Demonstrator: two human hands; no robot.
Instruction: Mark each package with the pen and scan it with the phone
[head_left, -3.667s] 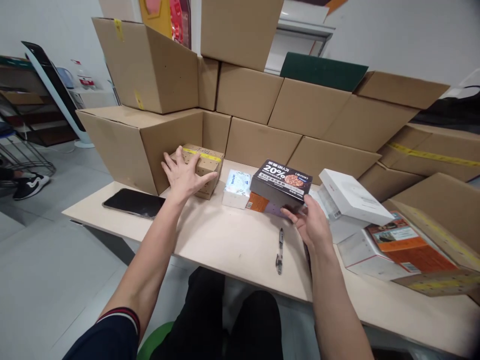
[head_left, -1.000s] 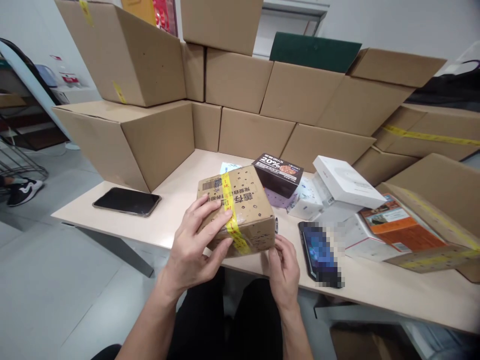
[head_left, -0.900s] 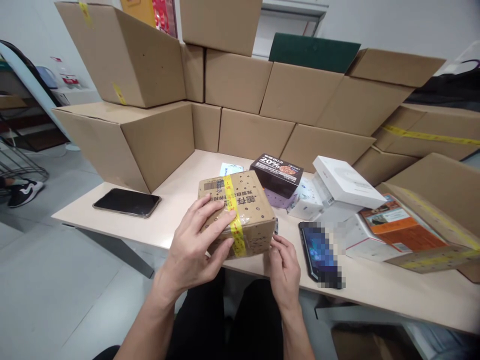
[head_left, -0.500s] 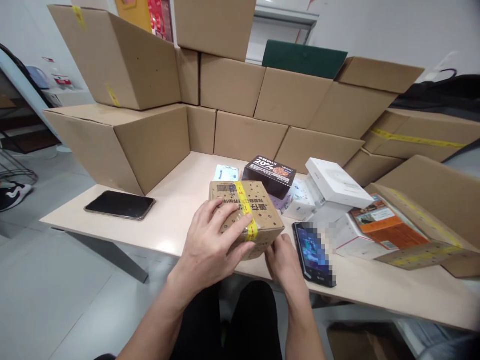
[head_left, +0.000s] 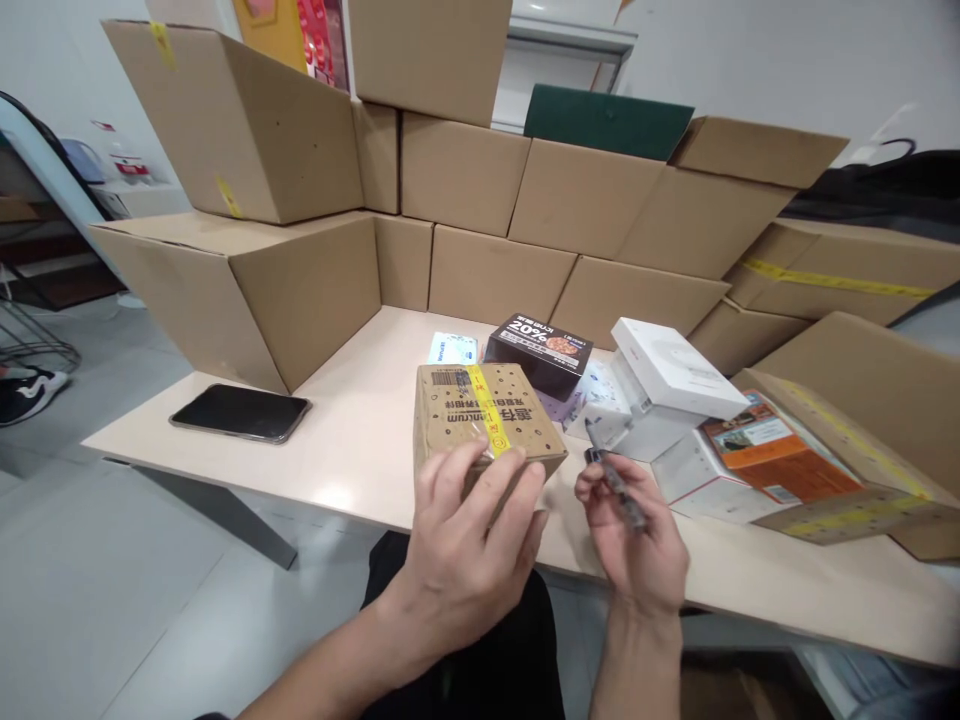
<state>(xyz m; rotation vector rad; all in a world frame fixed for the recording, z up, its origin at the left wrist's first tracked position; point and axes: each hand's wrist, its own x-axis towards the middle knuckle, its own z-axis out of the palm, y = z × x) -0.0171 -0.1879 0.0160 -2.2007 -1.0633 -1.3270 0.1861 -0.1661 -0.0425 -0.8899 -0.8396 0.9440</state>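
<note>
A small brown cardboard box (head_left: 457, 420), printed with dark marks and sealed by a strip of yellow tape (head_left: 487, 405), sits at the table's front edge. My left hand (head_left: 472, 550) is curled over its near side, fingertips on the top edge by the tape. To the right of the box, my right hand (head_left: 637, 540) is closed around a slim dark pen-like tool (head_left: 621, 492), whose narrow grey tip points up and away. Motion blur hides the tool's exact kind. Behind the box stands a black carton (head_left: 538, 355) marked 20%.
A dark-screened phone (head_left: 240, 412) lies at the table's left. White boxes (head_left: 679, 365) and an orange-labelled box (head_left: 784, 450) are stacked at the right. Small tissue packs (head_left: 452, 348) lie behind the box. Large cartons (head_left: 495, 285) form a wall along the back.
My right hand has risen from the box's near right side, moving right, and now shows the tool. My left hand slid toward the box's near edge. The right-hand phone no longer shows.
</note>
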